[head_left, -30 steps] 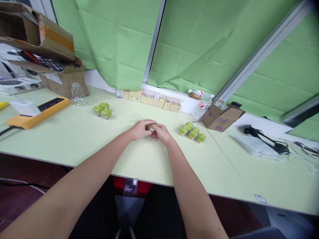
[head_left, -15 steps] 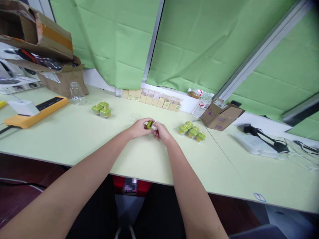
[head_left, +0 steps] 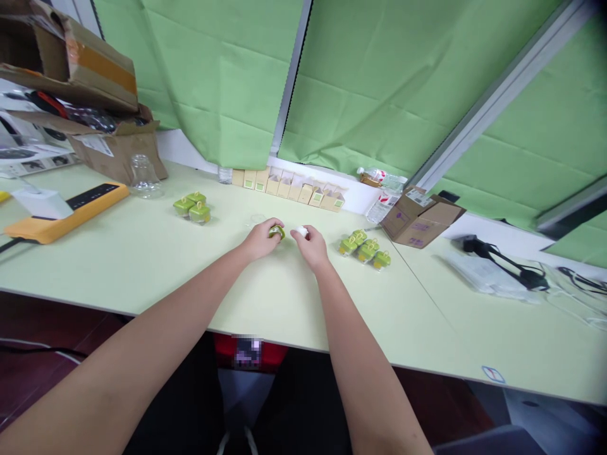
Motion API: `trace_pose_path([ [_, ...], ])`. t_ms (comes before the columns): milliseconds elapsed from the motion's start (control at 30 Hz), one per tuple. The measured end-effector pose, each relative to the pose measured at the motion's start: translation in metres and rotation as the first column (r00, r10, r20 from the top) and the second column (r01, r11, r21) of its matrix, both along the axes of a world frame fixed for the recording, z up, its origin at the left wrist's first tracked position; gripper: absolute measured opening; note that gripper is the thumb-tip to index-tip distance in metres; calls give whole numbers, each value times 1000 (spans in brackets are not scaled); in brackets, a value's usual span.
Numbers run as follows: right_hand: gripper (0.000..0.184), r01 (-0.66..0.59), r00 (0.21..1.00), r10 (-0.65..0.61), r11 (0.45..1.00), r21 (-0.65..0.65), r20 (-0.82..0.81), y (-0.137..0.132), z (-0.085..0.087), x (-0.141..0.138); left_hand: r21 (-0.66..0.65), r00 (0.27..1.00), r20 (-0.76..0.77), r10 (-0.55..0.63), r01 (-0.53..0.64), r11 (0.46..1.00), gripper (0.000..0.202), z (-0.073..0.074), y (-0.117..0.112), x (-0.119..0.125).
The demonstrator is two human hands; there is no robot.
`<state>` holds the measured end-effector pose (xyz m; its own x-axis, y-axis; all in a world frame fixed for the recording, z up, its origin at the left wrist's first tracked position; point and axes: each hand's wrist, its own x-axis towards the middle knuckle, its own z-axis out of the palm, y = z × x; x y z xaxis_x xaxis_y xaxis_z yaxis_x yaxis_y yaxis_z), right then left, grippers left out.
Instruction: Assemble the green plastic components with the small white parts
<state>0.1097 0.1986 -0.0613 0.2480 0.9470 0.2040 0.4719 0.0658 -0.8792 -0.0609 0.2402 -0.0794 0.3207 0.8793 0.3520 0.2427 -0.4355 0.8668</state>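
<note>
My left hand is closed around a small green piece on the pale green table. A short way to its right, my right hand pinches a small white piece at its fingertips. The two hands are apart, a few centimetres between them. A clear plastic lid or cup lies just behind my left hand. Three green box-shaped items sit to the left, and several more green items sit to the right of my right hand.
A row of small beige cartons lines the back edge. A glass jar, an orange device and open cardboard boxes stand at the left. A brown box, plastic bottle, black cable and clear bags lie at the right.
My hands were pressed together on the green piece; now they have drawn apart, the left keeping the green piece and the right carrying off a white piece.
</note>
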Motion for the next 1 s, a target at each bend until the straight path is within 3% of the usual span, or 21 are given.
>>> trace_pose_path([
  [100,30,88,942,-99,995,49,322,-2,-2,2,-62,999,34,-23,25,998,20,-1,1,1],
  [200,39,115,861,-110,993,21,497,-4,-2,3,-64,999,24,-36,38,997,18,-1,1,1],
  [333,46,169,793,-77,981,-97,604,-8,1,2,-81,1000,12,-29,30,996,21,-4,3,1],
  [533,51,179,775,-16,964,-195,632,-12,4,0,-129,996,86,-35,46,991,24,-6,6,4],
  [600,54,179,771,-84,980,-89,631,-13,4,-2,-148,994,109,-28,44,988,25,-5,5,5],
  [667,50,125,778,-164,986,107,607,-14,6,-7,-153,990,142,-14,36,988,27,-3,4,6],
  [767,30,-108,831,-96,938,328,547,-15,8,-17,-158,977,214,-17,52,986,29,0,2,6],
  [867,19,-289,843,51,883,370,535,-14,9,-26,-248,948,316,-33,116,962,29,5,1,7],
  [1000,17,-278,870,50,870,406,490,-14,9,-30,-320,906,422,-41,190,928,29,13,-5,9],
])
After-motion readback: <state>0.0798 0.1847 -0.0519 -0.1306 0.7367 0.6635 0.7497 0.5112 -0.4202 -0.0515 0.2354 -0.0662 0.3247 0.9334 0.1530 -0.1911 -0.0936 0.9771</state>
